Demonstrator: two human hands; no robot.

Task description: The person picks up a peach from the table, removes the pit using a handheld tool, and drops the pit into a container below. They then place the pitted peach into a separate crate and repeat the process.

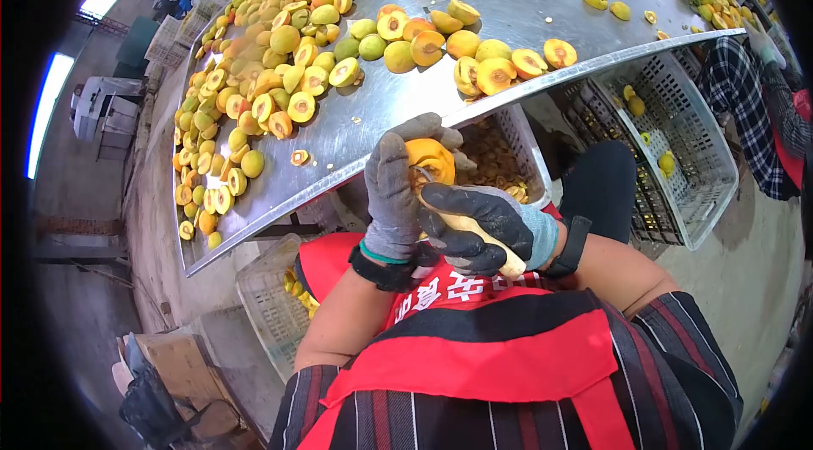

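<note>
My left hand (pixel 392 187), in a grey and black work glove, is closed around a halved yellow peach (pixel 434 159) with its cut side turned toward me. In my gloved right hand (pixel 483 217) is a pitting tool with a pale handle (pixel 511 263). Its thin curved metal end (pixel 420 171) touches the cut face at the middle of the peach half. Both hands are in front of my red apron, just off the near edge of the metal table (pixel 373 132). Part of the peach is hidden by my fingers.
Many halved peaches (pixel 301 105) lie over the tabletop. Under its edge stands a crate of brown scraps (pixel 542 187). Crates stand at right (pixel 711 171) and lower left (pixel 262 281). Another person in a checked sleeve (pixel 732 77) is at the right.
</note>
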